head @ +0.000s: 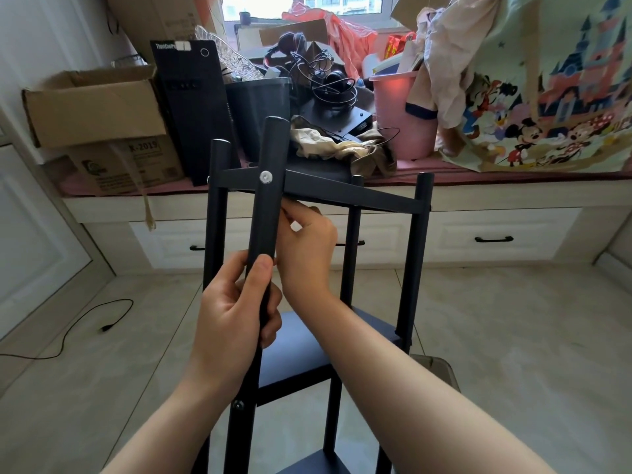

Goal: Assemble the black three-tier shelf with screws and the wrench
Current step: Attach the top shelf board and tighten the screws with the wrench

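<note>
On the tiled floor [496,336] before a window bench [513,196], the black shelf frame [359,196] stands upright, close in front of the person. Four black tubular posts; top tier panel sits tilted between them, middle tier panel [307,347] lower down, a third tier just visible at the bottom edge.

Left hand [232,323]: fingers and thumb curled round the nearest post [268,200], gripping it below the top tier. Thumb lies along the post's front.

Right hand [307,248]: reaches in behind that post, just under the top tier panel. Fingers bent, tips hidden by the post; whether they pinch anything cannot be told.

A silver screw head [265,176] sits in the nearest post at the level of the top tier. A second, dark fastener [238,404] shows lower on the same post.

Behind, on the bench: a cardboard box [99,114], a black computer tower [191,107], a pink bucket [403,114], tangled cables and headphones [328,80], a cartoon-print cloth [554,90]. A black cable [85,323] lies on the floor at left.
</note>
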`<state>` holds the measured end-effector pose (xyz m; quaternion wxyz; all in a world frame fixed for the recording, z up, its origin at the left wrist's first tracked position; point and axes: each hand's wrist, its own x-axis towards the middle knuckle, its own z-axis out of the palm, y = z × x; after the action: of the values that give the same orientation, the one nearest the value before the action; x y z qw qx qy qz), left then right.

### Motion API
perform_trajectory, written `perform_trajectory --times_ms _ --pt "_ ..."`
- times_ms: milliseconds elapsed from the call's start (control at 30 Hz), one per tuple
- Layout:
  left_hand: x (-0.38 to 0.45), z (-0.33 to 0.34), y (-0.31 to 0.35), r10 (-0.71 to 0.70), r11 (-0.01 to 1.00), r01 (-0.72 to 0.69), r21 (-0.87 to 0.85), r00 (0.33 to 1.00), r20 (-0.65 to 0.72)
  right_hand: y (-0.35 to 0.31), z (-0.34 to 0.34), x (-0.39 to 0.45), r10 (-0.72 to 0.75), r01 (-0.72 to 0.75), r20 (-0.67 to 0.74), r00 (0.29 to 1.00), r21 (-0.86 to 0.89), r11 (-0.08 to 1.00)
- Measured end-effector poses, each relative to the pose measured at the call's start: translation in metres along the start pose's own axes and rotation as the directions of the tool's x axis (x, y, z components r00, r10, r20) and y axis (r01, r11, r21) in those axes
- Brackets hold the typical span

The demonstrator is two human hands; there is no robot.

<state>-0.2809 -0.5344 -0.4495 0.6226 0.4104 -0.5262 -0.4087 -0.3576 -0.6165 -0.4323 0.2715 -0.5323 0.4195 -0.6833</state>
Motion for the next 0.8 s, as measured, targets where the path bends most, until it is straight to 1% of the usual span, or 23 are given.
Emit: perform_trajectory --times_ms 100,267,333,500,667,800 --pt "0.001 -0.002 -0.001 0.008 1.000 -0.008 0.011 1.000 -0.004 0.000 0.002 0.000 -0.005 0.005 0.004 1.000 0.006 1.000" --pt "0.002 -0.005 -0.003 0.000 1.000 0.000 0.027 1.000 -0.006 0.000 -0.004 0.001 -0.038 0.038 0.058 0.998 0.003 0.999" --pt "0.002 -0.005 -0.002 0.000 1.000 0.000 0.022 1.000 -0.007 0.001 -0.009 0.003 -0.050 0.052 0.108 0.993 -0.016 0.999" --pt "0.002 -0.004 -0.002 -0.005 1.000 0.005 0.000 1.000 -0.016 0.005 -0.027 0.003 -0.018 0.047 0.284 0.959 -0.094 0.994" --pt "0.002 -0.001 -0.002 -0.015 1.000 0.015 -0.003 1.000 -0.027 0.006 -0.057 0.003 0.076 -0.014 0.376 0.923 -0.165 0.986" --pt "0.001 0.002 -0.001 -0.017 1.000 0.017 -0.009 0.999 -0.031 0.014 -0.087 0.003 0.170 -0.038 0.425 0.889 -0.301 0.953"
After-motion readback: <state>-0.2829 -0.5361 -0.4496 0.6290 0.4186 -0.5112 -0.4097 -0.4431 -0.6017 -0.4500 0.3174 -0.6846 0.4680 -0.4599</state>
